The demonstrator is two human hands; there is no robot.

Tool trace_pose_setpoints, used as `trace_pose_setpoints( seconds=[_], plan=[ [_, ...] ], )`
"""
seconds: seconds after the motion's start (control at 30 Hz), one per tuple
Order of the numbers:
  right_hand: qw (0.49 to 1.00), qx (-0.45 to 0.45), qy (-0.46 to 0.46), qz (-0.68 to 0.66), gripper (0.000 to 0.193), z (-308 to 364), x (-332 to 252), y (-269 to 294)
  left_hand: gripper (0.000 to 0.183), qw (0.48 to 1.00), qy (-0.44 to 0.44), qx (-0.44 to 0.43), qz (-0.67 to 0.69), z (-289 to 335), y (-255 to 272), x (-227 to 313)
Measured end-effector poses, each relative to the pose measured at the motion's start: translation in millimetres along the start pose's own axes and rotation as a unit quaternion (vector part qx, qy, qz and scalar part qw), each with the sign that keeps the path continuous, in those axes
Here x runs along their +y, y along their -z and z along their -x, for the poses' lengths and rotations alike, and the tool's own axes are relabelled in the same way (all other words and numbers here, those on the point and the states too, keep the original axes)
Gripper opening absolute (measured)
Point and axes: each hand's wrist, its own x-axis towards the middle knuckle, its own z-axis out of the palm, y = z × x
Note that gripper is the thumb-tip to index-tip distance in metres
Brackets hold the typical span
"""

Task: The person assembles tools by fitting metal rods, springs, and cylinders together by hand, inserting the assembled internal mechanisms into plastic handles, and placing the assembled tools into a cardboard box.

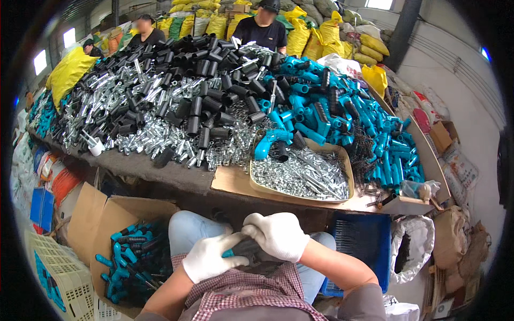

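Observation:
White gloves cover both of my hands, which are together over my lap. My left hand (210,258) is closed around a teal and dark-grey part (229,253), mostly hidden by the glove. My right hand (279,235) has its thumb and fingers pinched at the dark upper end of the same piece; its exact kind cannot be made out. Beyond my hands, a cream tray (300,198) of small silver metal parts sits at the table's near edge. A teal pistol-shaped handle (270,142) lies against the tray's far left edge.
The table bears heaped black tubes (195,107), silver metal fittings (107,91) and teal housings (385,152). At my left stands a cardboard box (123,206) with teal-and-black pieces; at my right, a blue crate (364,230) and a white sack (425,235). Several people (262,27) are across the table.

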Motion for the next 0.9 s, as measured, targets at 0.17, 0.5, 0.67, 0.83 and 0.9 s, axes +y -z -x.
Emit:
trace_pose_setpoints(
  seconds=[0.17,0.5,0.67,0.83,0.9],
  plan=[
    [0.982,-0.083,0.098,-0.135,0.038,-33.6,29.2,42.0,0.059,0.992,0.046,0.085,0.075,2.1,-6.2,-3.1],
    [0.871,0.016,0.084,0.483,0.017,-149.4,77.2,26.6,0.062,0.985,0.057,0.114,0.116,8.8,-9.3,-0.7],
    [0.899,0.085,0.107,0.417,0.018,-149.3,102.9,50.3,0.064,0.980,0.068,0.104,0.156,14.0,-9.1,-6.5],
    [0.908,0.396,-0.044,0.128,0.038,-99.9,147.6,92.9,0.066,0.968,0.102,0.105,0.205,12.2,-5.1,-0.5],
    [0.868,0.470,-0.128,-0.100,0.042,-74.1,160.0,99.7,0.067,0.967,0.105,0.101,0.211,8.9,-3.3,5.1]
  ],
)
